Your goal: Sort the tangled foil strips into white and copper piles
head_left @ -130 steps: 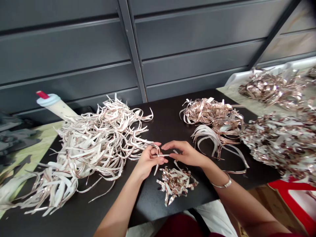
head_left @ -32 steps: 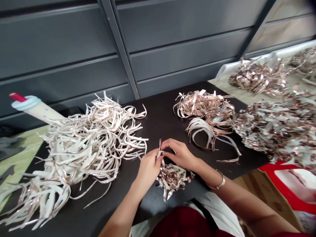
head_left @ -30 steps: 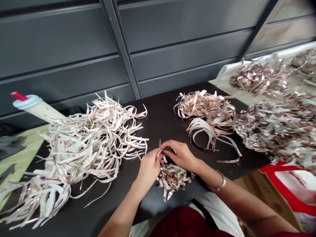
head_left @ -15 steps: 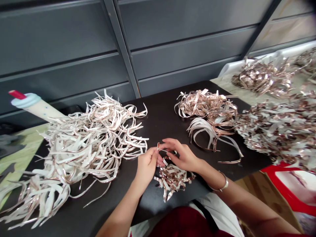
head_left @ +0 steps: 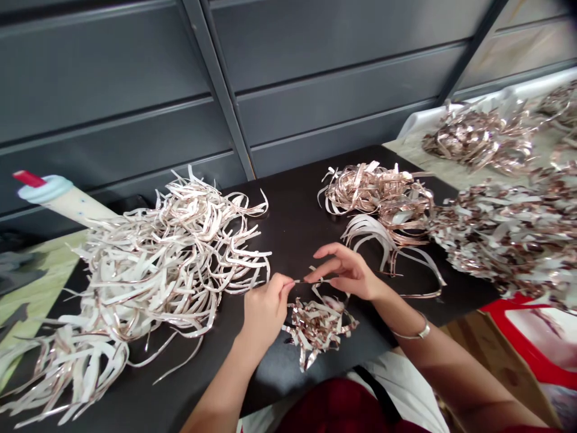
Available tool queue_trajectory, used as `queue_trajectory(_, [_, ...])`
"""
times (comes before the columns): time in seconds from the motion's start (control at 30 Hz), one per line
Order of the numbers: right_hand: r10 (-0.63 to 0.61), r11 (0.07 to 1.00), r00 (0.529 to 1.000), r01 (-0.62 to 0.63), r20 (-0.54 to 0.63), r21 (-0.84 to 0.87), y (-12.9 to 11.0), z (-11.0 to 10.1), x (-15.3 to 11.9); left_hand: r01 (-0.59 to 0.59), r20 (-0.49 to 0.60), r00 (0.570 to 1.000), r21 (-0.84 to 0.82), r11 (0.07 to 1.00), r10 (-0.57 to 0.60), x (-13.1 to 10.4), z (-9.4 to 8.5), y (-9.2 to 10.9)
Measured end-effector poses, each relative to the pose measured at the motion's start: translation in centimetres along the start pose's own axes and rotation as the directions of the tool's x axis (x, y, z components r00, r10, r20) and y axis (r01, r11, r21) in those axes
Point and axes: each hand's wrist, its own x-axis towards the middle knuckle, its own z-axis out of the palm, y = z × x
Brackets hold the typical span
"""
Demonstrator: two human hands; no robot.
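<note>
Near the table's front edge, my left hand is closed, with thumb and forefinger pinching the end of a thin foil strip. The strip runs taut to the right, to my right hand, where thumb and forefinger hold it; the other fingers are lifted apart. The exact grip there is partly hidden. Right below the hands lies a small tangle of crinkled rose-gold and white foil strips. From it a loose length rises to my right fingers.
A large heap of white-backed strips covers the left of the black table. Curled rose-gold strips lie at back right, beside a big crinkled foil heap. A pale blue-topped tube leans at far left. Grey panels stand behind.
My hands have drawn slightly apart, the right one moving right and the left one a little left. The strip between them is pulled straight, and the fingers of my right hand have spread more.
</note>
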Motion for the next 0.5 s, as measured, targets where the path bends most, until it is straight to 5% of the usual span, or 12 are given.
queue_trajectory(0.13, [0.138,0.889,0.990,-0.142,0.042,0.435,0.2,-0.5,0.8,-0.355,-0.068,0.929,0.121,0.927,0.365,-0.3,-0.1,-0.1])
queue_trajectory(0.3, [0.209,0.794,0.965,-0.263,0.162,0.548,1.0,-0.1,1.6,-0.604,-0.155,0.771,0.125,0.787,0.617,-0.5,-0.4,0.4])
queue_trajectory(0.4, [0.214,0.800,0.962,-0.271,0.168,0.534,1.6,-0.6,1.9,-0.602,-0.172,0.781,0.050,0.797,0.601,-1.1,-0.7,0.7])
queue_trajectory(0.5, [0.193,0.846,0.980,-0.143,-0.046,0.513,2.0,-1.3,2.4,-0.561,-0.160,0.814,0.031,0.828,0.558,-1.6,-1.3,0.5])
